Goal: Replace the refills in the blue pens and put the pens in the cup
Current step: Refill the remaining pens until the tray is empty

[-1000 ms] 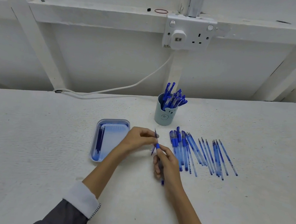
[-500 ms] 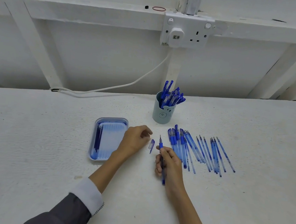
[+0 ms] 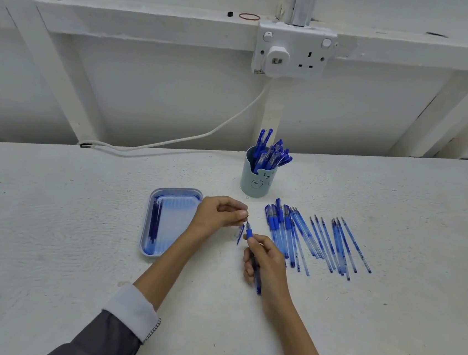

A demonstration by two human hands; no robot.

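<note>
Near the cup [image 3: 255, 184] of pens [image 3: 269, 155] and tray [image 3: 147, 226] of refills [image 3: 154, 221], left hand [image 3: 217, 216] and right hand [image 3: 268, 256] hold one pen [image 3: 249, 231].

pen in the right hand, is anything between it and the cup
No object does: bare table lies between the pen and the cup. Only the left hand is near that path, its fingers pinching the pen's tip. The cup already holds many pens.

Bright, even, cool light leaves faint soft shadows on the table [image 3: 48, 230] below the grip on the pen [image 3: 249, 232], fine detail looks slightly soft, and lines far from it bow.
</note>
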